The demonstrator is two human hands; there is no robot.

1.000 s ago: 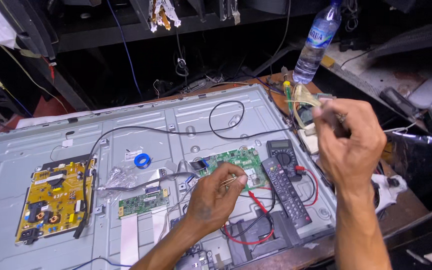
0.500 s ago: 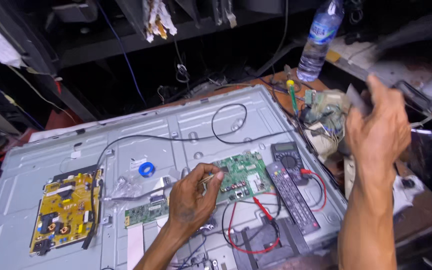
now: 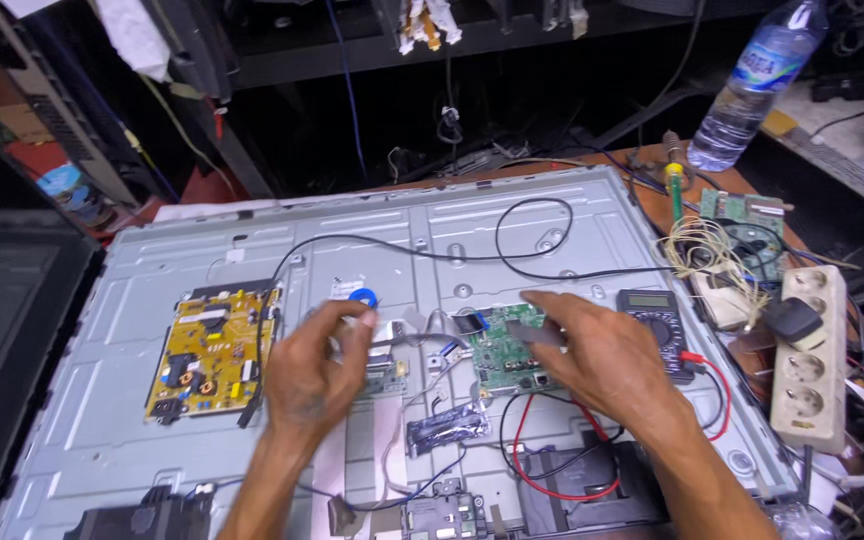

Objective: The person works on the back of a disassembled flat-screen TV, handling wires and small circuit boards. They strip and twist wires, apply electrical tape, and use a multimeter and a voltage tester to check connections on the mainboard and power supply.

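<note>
- Left hand (image 3: 317, 375): fingers curled and pinched on the near end of a thin grey flat ribbon cable (image 3: 402, 335), just over a small green strip board (image 3: 384, 375).
- Right hand (image 3: 602, 355): fingers bent, holding a small dark flat piece (image 3: 530, 333) over the green main board (image 3: 507, 352); what the piece is cannot be told.
- Ribbon cable: runs between the two hands, above the metal back panel (image 3: 152, 460) of an opened flat screen lying on the surface.
- Yellow power board (image 3: 214, 352): left of the left hand, apart from it, untouched.
- Black wire (image 3: 512, 262): loops across the upper panel.
- Digital multimeter (image 3: 654, 318): just beside the right hand; its red lead (image 3: 542, 440) curls below the main board.
- Blue tape roll (image 3: 362, 297): just above the left hand.
- White power strip (image 3: 810, 355) and clear water bottle (image 3: 752, 85): at the right edge, well apart.
- Handling note, as a judgement: the ribbon looks thin and easily creased, so keep it flat and straight, grip it by its stiff end, and keep the loose red lead off the boards.
</note>
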